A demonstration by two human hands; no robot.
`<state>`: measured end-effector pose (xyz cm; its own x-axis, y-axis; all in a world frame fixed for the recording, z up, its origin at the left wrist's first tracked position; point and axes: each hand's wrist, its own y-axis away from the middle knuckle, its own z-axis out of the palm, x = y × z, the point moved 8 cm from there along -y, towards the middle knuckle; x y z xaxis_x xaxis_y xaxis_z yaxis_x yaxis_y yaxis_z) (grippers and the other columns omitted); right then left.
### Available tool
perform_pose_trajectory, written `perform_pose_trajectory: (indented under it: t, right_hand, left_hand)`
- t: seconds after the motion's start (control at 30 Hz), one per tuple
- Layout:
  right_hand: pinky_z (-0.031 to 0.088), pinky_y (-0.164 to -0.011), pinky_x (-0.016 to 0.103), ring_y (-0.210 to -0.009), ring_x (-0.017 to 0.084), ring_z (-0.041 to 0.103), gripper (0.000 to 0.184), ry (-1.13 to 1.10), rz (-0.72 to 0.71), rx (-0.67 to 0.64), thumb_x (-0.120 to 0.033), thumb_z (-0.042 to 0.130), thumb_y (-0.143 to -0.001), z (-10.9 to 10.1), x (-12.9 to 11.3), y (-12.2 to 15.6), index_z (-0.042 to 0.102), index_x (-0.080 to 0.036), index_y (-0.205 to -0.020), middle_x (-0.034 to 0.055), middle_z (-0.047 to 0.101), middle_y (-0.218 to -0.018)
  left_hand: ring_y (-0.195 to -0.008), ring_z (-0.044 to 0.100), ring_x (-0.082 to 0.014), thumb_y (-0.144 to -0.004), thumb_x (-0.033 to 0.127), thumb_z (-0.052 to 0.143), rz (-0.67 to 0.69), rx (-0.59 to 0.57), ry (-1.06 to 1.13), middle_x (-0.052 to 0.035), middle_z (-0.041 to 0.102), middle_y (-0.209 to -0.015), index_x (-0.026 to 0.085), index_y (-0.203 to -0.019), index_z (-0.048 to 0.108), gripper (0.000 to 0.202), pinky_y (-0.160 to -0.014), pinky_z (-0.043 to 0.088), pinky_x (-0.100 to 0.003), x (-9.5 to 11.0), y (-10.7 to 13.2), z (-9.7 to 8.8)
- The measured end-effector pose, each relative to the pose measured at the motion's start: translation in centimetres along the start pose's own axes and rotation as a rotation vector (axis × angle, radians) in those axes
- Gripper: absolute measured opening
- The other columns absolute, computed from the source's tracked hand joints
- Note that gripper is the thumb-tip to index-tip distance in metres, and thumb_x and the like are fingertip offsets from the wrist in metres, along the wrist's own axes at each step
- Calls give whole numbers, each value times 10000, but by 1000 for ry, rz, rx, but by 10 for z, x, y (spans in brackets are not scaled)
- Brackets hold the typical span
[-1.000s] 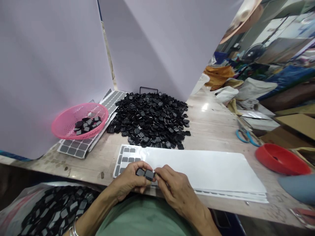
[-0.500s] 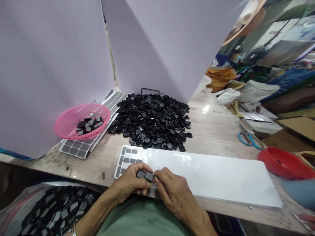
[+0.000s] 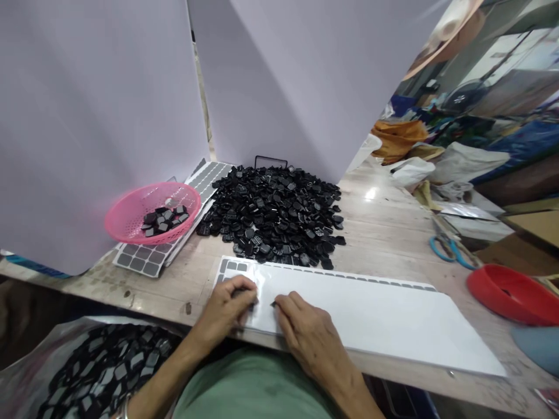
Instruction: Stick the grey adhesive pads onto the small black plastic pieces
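Observation:
My left hand (image 3: 227, 305) is closed over the left end of a sheet of grey rounded stickers (image 3: 236, 266). Its curled fingers hold a black plastic piece (image 3: 239, 294), mostly hidden by thumb and forefinger. My right hand (image 3: 303, 326) is a short way to the right, thumb and forefinger pinched on a small dark sticker (image 3: 273, 304), of which just the edge shows. Beneath both hands, a white backing sheet (image 3: 371, 317) covers most of the sticker sheet. A big heap of black plastic pieces (image 3: 275, 212) lies behind it.
On the left, a pink basket (image 3: 126, 212) with several grey-topped pieces stands on more sticker sheets (image 3: 142, 259). A bag of finished-looking pieces (image 3: 109, 366) sits below the table edge. Blue-handled scissors (image 3: 452, 250) and a red bowl (image 3: 510, 291) are at right. Pale panels rise behind.
My hands have moved apart. Two grey-topped pieces showed in my left hand before; now it has turned and mostly hides what it holds. The view has shifted slightly.

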<state>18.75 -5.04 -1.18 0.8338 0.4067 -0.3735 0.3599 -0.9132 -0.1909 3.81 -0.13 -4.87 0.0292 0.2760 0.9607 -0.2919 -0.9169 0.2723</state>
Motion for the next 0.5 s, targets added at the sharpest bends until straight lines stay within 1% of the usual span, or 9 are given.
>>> perform_pose_trajectory:
  t: [0.07, 0.1, 0.13, 0.17, 0.23, 0.33, 0.4, 0.5]
  right_hand:
    - [395, -609, 285, -662, 162, 562, 204, 6, 69, 33, -168, 317, -972, -3, 13, 3, 516, -206, -946, 20, 554, -822]
    - [403, -616, 286, -676, 164, 572, 203, -3, 85, 41, -173, 311, -976, -4, 17, 4, 510, -208, -964, 22, 563, -840]
    - [407, -619, 287, -692, 166, 581, 197, -14, 84, 39, -174, 310, -977, -4, 18, 5, 504, -210, -976, 23, 572, -858]
    - [407, -616, 287, -702, 168, 588, 186, -20, 70, 26, -169, 316, -975, -3, 16, 5, 498, -212, -979, 22, 578, -869]
    - [393, -588, 285, -674, 166, 588, 151, 1, 55, -19, -155, 346, -964, 2, 7, 1, 486, -210, -952, 18, 579, -850]
    - [338, -521, 285, -607, 165, 570, 110, 128, 84, -94, -110, 422, -914, 13, -7, -9, 469, -203, -877, 23, 564, -779]
    - [302, -491, 293, -619, 179, 571, 127, 216, 67, -129, -80, 459, -873, 20, -17, -16, 460, -206, -855, 36, 563, -778]
    - [299, -479, 306, -621, 189, 565, 130, 277, 3, -146, -82, 468, -864, 28, -29, -23, 453, -211, -869, 43, 558, -803]
  left_hand:
    - [-452, 460, -59, -797, 401, 634, 82, 149, -68, -8, 645, -702, 158, -885, 598, 261, -444, 332, -180, 14, 4, -32]
    - [-468, 463, -63, -804, 413, 625, 98, 190, -96, -14, 656, -746, 166, -904, 595, 267, -449, 335, -184, 18, 7, -45]
    - [-489, 468, -68, -814, 422, 613, 102, 196, -132, -15, 657, -774, 173, -917, 594, 270, -462, 344, -188, 21, 12, -52]
    - [-512, 471, -75, -827, 427, 597, 101, 172, -180, -11, 648, -779, 179, -924, 597, 266, -480, 356, -192, 22, 16, -54]
    - [-564, 479, -93, -861, 427, 548, 92, 68, -300, 1, 620, -757, 191, -936, 615, 256, -533, 382, -202, 18, 27, -45]
    - [-684, 529, -136, -886, 399, 501, 131, -86, -445, -7, 612, -758, 207, -937, 648, 247, -646, 420, -224, 8, 39, -19]
    - [-747, 549, -159, -886, 381, 493, 174, -161, -480, -15, 624, -778, 214, -910, 659, 236, -714, 429, -237, 1, 42, -4]
    - [-757, 550, -171, -887, 375, 483, 197, -239, -482, -18, 614, -758, 214, -831, 654, 241, -744, 430, -245, -8, 41, 7]
